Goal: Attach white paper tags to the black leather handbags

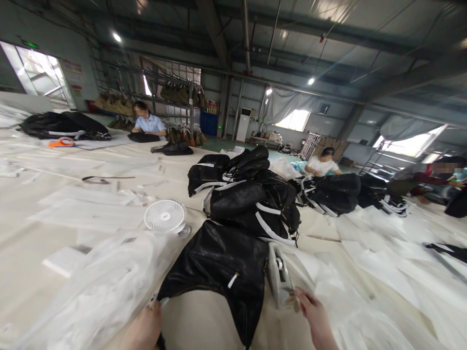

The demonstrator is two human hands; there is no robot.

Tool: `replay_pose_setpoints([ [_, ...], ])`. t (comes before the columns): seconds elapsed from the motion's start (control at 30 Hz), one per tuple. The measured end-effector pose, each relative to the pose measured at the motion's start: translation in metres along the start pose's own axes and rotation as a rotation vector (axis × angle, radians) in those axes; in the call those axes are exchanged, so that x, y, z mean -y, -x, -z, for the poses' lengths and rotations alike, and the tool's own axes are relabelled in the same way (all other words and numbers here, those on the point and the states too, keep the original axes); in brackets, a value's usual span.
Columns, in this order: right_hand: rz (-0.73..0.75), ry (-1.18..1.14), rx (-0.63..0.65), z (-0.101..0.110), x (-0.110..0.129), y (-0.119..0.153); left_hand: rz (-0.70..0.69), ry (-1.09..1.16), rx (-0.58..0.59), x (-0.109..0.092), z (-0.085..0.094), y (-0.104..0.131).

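Two hands, likely taping by the table's (200,316) near edge: left (148,316) grips leather bag (219,262), right (312,311) pinches at tape dispenser (279,277); tearing needs steadiness.

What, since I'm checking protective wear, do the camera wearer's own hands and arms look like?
The left hand and right hand are both bare, without gloves. No sleeve, cuff, watch, cable or marking shows on the parts in view. Both look somewhat blurred, so small details such as rings can't be made out.
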State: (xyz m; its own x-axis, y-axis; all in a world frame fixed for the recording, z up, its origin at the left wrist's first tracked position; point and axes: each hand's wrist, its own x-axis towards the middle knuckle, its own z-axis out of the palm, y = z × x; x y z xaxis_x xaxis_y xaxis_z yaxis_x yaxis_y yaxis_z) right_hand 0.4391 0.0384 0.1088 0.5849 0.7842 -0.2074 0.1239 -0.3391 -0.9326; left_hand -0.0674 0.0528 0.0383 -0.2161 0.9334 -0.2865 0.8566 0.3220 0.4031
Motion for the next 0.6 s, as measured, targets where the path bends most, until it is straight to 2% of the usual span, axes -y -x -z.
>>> replay_pose_setpoints([
  [0.13, -0.052, 0.021, -0.009, 0.002, -0.027, 0.012, -0.049, -0.124, -0.038, 0.006, -0.008, -0.005],
  [0.27, -0.065, -0.039, 0.003, -0.012, -0.047, 0.026, -0.059, -0.133, -0.062, -0.001, -0.001, 0.0],
  [0.47, -0.076, 0.042, -0.06, -0.028, -0.043, 0.021, -0.047, -0.179, -0.026, -0.021, 0.02, 0.015],
  [0.6, -0.115, 0.036, -0.07, -0.033, -0.038, 0.023, -0.068, -0.223, 0.015, -0.018, 0.018, 0.013],
])
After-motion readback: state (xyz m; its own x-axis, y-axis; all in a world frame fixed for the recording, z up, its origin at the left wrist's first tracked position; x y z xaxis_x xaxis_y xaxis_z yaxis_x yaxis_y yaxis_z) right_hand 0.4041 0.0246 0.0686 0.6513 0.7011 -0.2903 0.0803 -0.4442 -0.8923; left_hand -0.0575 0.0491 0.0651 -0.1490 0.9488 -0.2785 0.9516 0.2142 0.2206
